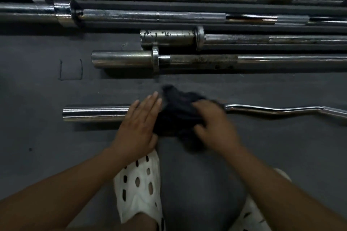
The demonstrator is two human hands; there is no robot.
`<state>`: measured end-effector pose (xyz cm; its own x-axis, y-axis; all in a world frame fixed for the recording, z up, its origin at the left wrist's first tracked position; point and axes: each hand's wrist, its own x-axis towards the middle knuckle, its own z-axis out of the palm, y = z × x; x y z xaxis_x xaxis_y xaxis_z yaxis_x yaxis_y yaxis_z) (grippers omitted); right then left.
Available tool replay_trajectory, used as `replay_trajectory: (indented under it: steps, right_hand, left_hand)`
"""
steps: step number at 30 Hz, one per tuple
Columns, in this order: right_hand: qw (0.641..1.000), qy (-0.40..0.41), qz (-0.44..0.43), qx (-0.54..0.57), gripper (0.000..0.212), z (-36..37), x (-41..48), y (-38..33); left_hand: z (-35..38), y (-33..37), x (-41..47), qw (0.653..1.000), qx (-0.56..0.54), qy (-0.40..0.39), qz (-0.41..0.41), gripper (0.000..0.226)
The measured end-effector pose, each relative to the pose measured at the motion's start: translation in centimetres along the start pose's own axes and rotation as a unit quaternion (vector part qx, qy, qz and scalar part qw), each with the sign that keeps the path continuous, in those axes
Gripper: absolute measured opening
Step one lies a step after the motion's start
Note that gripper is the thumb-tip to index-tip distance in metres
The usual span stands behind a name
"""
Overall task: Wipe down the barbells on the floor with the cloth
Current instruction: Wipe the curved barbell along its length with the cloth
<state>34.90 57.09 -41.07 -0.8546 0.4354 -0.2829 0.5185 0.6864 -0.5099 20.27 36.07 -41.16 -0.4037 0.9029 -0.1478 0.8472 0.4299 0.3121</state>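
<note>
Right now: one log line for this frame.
step: wipe curl bar | left hand: flat on its sleeve | right hand: grips cloth on the bar | other barbells: beyond, hands off

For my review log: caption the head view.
Right hand grips a dark cloth on the curl bar; left hand rests flat on its sleeve.

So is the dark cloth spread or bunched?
Bunched: the dark cloth lies crumpled on the curved chrome bar, right hand gripping it.
</note>
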Motion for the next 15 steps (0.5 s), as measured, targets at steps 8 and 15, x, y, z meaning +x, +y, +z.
replay_trajectory:
  steps: [8,15]
  right_hand:
    - [0.995,-0.074,-0.070,0.007,0.059,3.0,-0.5,-9.4]
    - [0.984,0.056,0.154,-0.072,0.063,0.9,-0.2,-2.0]
  left_hand:
    - [0.2,0.8,0.2,0.998,-0.048,0.009,-0.033,0.089]
    - [-0.6,-0.1,1.0,0.992,-0.081,0.053,-0.076,0.082]
